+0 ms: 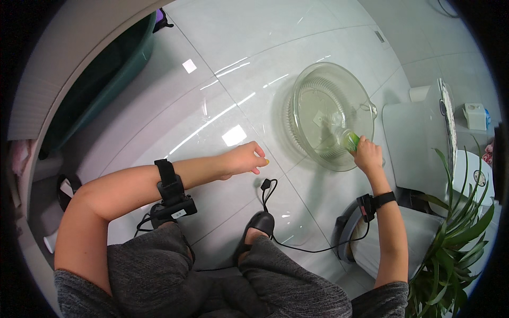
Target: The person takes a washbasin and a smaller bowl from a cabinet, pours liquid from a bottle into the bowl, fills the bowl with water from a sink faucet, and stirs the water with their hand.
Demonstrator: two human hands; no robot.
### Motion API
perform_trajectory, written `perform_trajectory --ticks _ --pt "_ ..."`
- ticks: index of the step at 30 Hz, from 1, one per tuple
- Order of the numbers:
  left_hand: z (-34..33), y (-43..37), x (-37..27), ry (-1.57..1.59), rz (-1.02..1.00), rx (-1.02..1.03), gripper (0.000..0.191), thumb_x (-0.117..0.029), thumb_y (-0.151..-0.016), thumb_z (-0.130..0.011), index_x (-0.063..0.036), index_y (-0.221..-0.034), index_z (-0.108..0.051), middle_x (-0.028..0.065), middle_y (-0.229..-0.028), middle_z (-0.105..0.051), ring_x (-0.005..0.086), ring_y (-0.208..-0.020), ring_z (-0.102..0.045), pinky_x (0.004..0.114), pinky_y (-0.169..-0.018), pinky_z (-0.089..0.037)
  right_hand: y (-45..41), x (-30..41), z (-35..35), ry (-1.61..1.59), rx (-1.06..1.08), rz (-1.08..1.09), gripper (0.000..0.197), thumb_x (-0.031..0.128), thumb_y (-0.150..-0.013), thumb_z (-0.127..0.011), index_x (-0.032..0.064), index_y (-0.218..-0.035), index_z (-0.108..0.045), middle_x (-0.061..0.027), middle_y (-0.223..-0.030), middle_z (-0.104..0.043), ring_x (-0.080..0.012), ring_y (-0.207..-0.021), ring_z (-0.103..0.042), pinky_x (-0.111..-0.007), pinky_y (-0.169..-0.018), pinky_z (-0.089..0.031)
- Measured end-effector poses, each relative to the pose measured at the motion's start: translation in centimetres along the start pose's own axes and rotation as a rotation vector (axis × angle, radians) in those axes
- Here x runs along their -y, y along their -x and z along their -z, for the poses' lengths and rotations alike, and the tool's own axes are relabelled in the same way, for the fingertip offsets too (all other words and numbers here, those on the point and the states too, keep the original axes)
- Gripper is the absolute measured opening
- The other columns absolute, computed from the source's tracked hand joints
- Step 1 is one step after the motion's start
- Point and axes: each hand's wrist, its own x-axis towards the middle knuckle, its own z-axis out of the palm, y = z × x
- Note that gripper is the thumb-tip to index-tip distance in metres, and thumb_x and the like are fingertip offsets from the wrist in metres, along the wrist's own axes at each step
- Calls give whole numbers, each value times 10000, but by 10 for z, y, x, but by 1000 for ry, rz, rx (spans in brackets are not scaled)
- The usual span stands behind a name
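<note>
My right hand (368, 154) is closed on a clear plastic bottle with a green label (350, 140), tilted over the near right side of a large translucent plastic basin (304, 133). The basin stands on the tiled floor. My left hand (247, 159) hangs over the floor left of the basin, fingers curled; a small yellow thing (267, 161) shows at its fingertips, and whether it is gripped there is not clear. Each arm bears a black strap with a small device.
A black cable with a plug (266, 184) lies on the floor by my shoe. A dark green tub (135, 65) is at upper left. A grey-white cabinet or bin (411, 143), a lidded bin (393, 234) and a spiky potted plant (449, 254) stand at right.
</note>
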Motion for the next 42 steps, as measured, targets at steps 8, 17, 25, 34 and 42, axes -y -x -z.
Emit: perform_trajectory --ticks 8,17,25,34,42 --pt "-1 -2 3 8 6 6 391 -256 -811 -551 -16 -1103 -451 119 -1034 -517 164 -896 -570 282 -788 -428 2 -1 0 7 7 -9 367 305 -737 -666 44 -918 -481 -112 -839 -618 -263 -795 -624 -367 -665 -461" --pt "-2 0 4 13 14 -2 351 -235 -808 -532 -20 -1077 -467 111 -1019 -541 165 -893 -573 282 -789 -430 5 -8 -3 -12 -40 -37 367 280 -726 -680 39 -913 -476 -116 -836 -617 -268 -790 -623 -369 -662 -469" --pt "-1 -1 5 7 7 4 323 -234 -814 -520 -24 -1056 -482 90 -988 -560 153 -889 -573 272 -792 -426 7 -13 -4 -26 -52 -61 359 270 -731 -677 38 -915 -473 -118 -841 -613 -270 -792 -620 -370 -671 -473" --pt "-2 -2 6 15 2 6 302 -233 -820 -516 -28 -1041 -491 89 -975 -566 151 -885 -572 273 -792 -425 6 -29 -20 -18 -96 -103 359 264 -723 -674 26 -903 -473 -129 -833 -607 -272 -778 -616 -370 -664 -478" --pt "-2 -4 8 20 9 1 286 -223 -827 -522 -25 -1030 -497 101 -973 -568 159 -876 -572 277 -793 -436 7 -36 -16 0 -78 -154 438 361 -719 -661 39 -942 -463 -123 -842 -616 -281 -792 -616 -403 -649 -476"
